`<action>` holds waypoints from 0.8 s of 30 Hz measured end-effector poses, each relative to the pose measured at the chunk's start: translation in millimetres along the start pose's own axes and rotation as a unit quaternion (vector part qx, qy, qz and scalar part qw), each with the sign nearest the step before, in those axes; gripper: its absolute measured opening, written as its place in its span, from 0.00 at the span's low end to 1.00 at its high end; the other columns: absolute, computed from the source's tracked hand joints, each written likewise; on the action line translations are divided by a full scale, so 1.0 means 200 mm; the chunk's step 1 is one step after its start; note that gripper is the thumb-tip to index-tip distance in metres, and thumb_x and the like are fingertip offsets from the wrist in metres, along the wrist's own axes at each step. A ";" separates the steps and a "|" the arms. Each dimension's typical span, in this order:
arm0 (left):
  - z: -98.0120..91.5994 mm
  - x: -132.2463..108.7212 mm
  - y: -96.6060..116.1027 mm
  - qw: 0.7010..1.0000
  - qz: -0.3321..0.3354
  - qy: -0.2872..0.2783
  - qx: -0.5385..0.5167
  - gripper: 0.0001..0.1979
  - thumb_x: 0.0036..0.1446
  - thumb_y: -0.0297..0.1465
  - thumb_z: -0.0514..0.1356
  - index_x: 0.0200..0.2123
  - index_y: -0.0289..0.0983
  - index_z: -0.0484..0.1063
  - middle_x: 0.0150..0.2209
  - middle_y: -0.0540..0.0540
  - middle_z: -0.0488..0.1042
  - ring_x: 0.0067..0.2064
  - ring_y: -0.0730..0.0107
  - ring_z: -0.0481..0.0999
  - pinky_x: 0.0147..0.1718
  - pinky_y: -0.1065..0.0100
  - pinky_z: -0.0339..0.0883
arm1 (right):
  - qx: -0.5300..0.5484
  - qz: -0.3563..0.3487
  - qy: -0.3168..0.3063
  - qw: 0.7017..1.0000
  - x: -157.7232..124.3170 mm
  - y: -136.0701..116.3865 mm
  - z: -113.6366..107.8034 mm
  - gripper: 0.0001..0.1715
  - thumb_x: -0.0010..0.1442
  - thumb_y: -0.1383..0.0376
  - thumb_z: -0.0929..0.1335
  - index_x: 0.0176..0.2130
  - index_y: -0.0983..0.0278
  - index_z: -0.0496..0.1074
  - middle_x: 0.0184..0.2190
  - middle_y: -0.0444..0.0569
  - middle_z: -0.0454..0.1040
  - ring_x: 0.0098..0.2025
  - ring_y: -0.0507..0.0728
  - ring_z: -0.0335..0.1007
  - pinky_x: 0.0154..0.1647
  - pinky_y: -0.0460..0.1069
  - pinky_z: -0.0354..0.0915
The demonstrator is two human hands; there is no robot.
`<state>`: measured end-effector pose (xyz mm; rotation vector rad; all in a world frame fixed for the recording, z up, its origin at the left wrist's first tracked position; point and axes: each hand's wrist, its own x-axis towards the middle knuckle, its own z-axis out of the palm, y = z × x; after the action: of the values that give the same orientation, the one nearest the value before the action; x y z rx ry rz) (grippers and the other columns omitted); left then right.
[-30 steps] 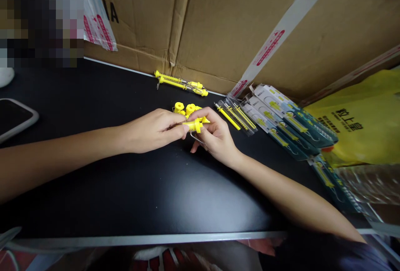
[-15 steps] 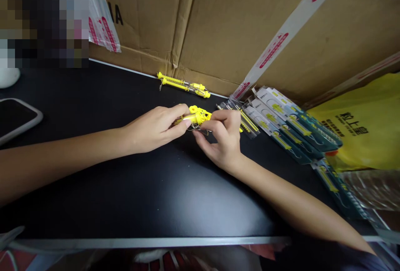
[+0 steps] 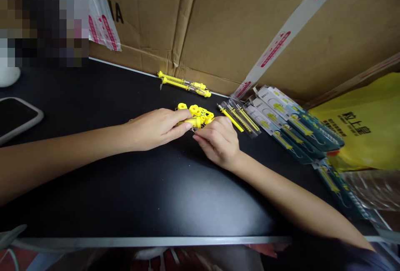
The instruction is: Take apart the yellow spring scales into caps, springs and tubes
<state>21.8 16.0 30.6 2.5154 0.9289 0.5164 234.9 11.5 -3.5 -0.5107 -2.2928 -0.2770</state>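
My left hand (image 3: 156,127) is closed around a yellow tubular piece (image 3: 196,122), which looks like part of a spring scale. My right hand (image 3: 220,139) pinches at its right end, where a thin metal wire shows; the fingers partly hide it. Several small yellow plastic parts (image 3: 193,109) with round holes lie just behind the fingertips, close to or touching the held piece. Beyond them, two long yellow rods (image 3: 184,84) with metal shafts and wire hooks rest along the table's back edge.
Clear plastic sleeves (image 3: 239,116) with yellow strips lie right of my hands, beside stacked blister packs (image 3: 287,125). A yellow bag (image 3: 359,121) stands far right. Cardboard boxes (image 3: 225,25) wall the back of the black table (image 3: 140,196). A phone-like device (image 3: 18,116) lies left.
My right hand has turned slightly, its fingers folding closer together at the wire end. More of the small yellow parts behind the hands now show. My left hand has hardly moved.
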 end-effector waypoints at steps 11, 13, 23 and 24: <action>0.00 0.01 -0.03 0.999 0.004 -0.034 0.022 0.16 0.66 0.39 0.42 0.41 0.37 0.65 0.34 0.48 0.71 0.34 0.71 0.71 0.32 0.73 0.57 | -0.012 -0.009 -0.054 0.998 0.03 -0.02 -0.01 0.03 0.62 0.68 0.63 0.34 0.62 0.64 0.25 0.43 0.69 0.28 0.53 0.60 0.31 0.49 0.51; -0.01 0.01 -0.04 0.999 0.005 -0.045 0.021 0.17 0.65 0.39 0.43 0.41 0.37 0.66 0.33 0.49 0.72 0.33 0.71 0.71 0.31 0.73 0.56 | -0.004 -0.032 -0.070 0.997 0.04 -0.01 -0.01 0.04 0.62 0.68 0.63 0.34 0.62 0.64 0.24 0.43 0.69 0.27 0.52 0.59 0.30 0.49 0.51; -0.03 0.01 -0.04 0.999 0.023 -0.032 0.011 0.16 0.65 0.38 0.43 0.40 0.36 0.66 0.32 0.49 0.69 0.31 0.73 0.68 0.30 0.73 0.54 | 0.042 0.026 -0.058 0.997 0.03 0.00 -0.02 0.07 0.63 0.64 0.61 0.32 0.62 0.62 0.28 0.47 0.66 0.32 0.54 0.61 0.32 0.50 0.57; -0.03 0.00 -0.03 0.999 0.030 -0.031 0.007 0.16 0.65 0.38 0.43 0.39 0.36 0.65 0.31 0.50 0.69 0.30 0.74 0.68 0.29 0.73 0.53 | 0.094 0.080 -0.037 0.992 0.02 0.00 -0.02 0.06 0.64 0.64 0.60 0.34 0.62 0.62 0.31 0.48 0.65 0.34 0.54 0.62 0.34 0.50 0.59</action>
<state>15.9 22.7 32.5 2.5623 0.8388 0.4488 233.8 10.7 2.5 -0.6115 -2.3039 0.0371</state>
